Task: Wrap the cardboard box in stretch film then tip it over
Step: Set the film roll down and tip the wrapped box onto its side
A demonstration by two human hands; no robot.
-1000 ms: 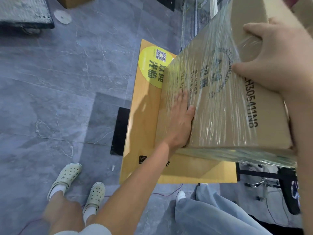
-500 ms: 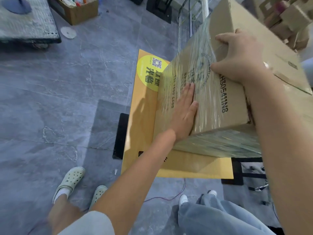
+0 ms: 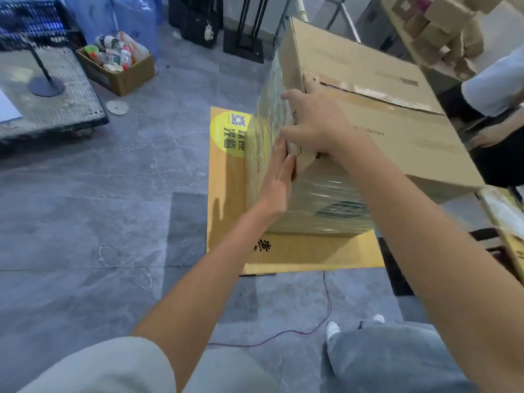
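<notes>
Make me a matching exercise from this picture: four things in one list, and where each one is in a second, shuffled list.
Things
1 left hand
2 right hand
3 red wire
4 bottle carton

Places
A on the floor near the shoe
B gripping the box at its top edge
C beside the cart
D flat against the film on the box's side

Pairs: 1-D, 2-B, 3-A, 4-C
</notes>
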